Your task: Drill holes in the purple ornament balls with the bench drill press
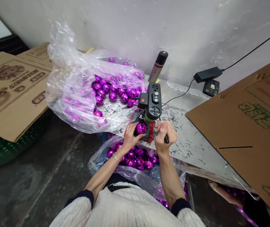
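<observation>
A shiny purple faceted ball ornament [141, 128] sits under a black device [154, 99] with two round grilles and a red switch. My left hand [131, 135] grips this ball from its left side, fingers and thumb around it. To the right, my right hand [165, 135] is closed in a fist around a black handle [166, 139] whose end pokes out below the fingers. What the handle joins to is mostly hidden by the fist. A red textured pad [151, 131] lies beneath the device, between my two hands.
Purple balls [113, 96] fill a clear plastic bag [70, 82] on the table's left; another open bag [97, 160] of them hangs below the front edge. A spray can [157, 66] stands behind the device. Black bits litter the tabletop [179, 135]. Cardboard boxes [243, 119] flank both sides.
</observation>
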`<control>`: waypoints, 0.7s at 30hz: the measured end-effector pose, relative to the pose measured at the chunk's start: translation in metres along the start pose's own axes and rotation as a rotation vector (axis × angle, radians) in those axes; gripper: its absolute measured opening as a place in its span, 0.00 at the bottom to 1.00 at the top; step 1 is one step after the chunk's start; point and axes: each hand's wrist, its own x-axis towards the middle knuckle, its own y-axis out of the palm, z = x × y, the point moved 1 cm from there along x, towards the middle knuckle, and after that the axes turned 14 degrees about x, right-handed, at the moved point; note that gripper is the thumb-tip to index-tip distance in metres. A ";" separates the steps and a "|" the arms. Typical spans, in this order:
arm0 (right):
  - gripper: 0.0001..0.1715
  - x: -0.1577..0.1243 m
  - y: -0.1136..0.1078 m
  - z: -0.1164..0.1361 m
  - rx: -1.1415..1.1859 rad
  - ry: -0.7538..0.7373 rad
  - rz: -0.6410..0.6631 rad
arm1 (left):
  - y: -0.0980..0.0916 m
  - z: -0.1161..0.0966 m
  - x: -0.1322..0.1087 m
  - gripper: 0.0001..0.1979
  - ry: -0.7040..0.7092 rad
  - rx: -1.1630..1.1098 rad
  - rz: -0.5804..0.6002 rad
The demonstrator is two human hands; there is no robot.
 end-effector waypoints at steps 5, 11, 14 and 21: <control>0.18 -0.006 -0.001 0.002 0.002 0.001 0.020 | -0.045 -0.002 -0.071 0.40 0.273 0.159 0.180; 0.19 -0.018 0.001 -0.007 -0.016 -0.029 0.006 | -0.068 0.017 -0.052 0.28 0.242 0.216 0.045; 0.19 -0.018 0.001 -0.007 -0.021 -0.032 -0.009 | -0.077 0.043 0.043 0.20 -0.043 0.197 -0.134; 0.17 -0.021 -0.001 -0.009 -0.003 -0.039 0.003 | -0.066 0.105 0.198 0.31 -0.951 0.110 -0.053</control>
